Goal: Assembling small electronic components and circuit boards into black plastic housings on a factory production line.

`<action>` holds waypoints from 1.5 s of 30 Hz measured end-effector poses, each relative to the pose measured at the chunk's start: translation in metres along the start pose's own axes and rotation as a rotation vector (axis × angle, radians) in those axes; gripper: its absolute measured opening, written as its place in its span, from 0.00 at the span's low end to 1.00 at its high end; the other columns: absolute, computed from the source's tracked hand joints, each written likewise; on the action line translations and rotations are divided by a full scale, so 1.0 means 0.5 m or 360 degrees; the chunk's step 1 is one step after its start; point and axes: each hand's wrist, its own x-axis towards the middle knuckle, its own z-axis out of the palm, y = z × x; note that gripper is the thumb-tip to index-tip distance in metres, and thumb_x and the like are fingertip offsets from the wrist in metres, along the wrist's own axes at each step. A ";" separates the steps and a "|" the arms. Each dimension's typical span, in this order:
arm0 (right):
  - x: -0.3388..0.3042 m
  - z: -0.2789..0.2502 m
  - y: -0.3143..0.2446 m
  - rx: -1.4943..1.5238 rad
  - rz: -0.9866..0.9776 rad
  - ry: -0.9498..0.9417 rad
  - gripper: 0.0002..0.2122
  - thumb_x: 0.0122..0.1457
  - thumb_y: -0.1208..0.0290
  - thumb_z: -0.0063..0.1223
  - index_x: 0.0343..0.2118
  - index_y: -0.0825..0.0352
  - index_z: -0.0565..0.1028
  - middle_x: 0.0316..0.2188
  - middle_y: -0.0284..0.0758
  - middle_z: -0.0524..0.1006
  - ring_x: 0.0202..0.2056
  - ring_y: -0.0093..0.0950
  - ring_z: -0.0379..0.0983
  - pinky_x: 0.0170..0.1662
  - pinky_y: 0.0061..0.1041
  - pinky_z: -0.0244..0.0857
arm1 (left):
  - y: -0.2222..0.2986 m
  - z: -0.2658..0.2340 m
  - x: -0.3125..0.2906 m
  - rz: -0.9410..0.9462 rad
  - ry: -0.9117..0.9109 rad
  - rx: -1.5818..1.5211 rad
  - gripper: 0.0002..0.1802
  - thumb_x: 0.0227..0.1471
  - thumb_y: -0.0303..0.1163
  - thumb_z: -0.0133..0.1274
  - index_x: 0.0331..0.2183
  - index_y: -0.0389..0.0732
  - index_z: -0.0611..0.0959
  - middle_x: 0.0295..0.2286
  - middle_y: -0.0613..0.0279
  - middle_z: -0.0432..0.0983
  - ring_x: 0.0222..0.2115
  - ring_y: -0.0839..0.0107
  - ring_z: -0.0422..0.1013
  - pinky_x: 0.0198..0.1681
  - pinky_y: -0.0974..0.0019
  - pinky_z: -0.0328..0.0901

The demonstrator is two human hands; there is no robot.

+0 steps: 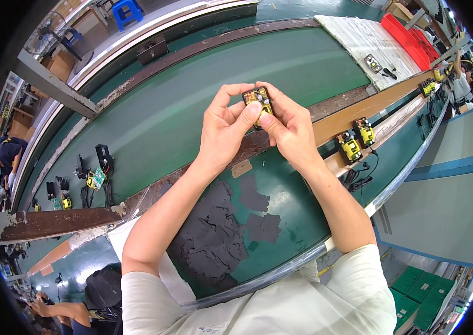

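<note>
Between both hands, above the brown rail, I hold an open power adapter (257, 96), its circuit board and yellow parts showing in a black case. My left hand (221, 127) grips it from the left, thumb pressed on the face. From the right, my right hand (291, 125) closes on it, its thumb low on the board; most fingertips behind it are hidden. Below my forearms, a loose pile of black insulating sheets (211, 234) lies on the green bench (298, 223). Right of my right hand, two more open adapters (349, 148) with yellow transformers rest on a ledge, black cords beside them.
Beyond the rail runs a green conveyor belt (236, 75), with several opened adapters and boards (98, 177) at its left. A white board (353, 42) and red bin (409, 42) are at far right. A grey post (58, 84) rises left; a co-worker's hand (40, 307) shows lower left.
</note>
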 end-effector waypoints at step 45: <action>-0.188 -0.385 -0.025 -0.2548 0.0162 0.0567 0.42 0.73 0.47 0.49 0.77 0.73 0.48 0.76 0.56 0.52 0.77 0.51 0.45 0.77 0.45 0.41 | 0.007 0.007 -0.048 0.0058 -0.0580 0.1705 0.12 0.62 0.28 0.54 0.45 0.35 0.85 0.34 0.44 0.85 0.38 0.43 0.80 0.45 0.46 0.72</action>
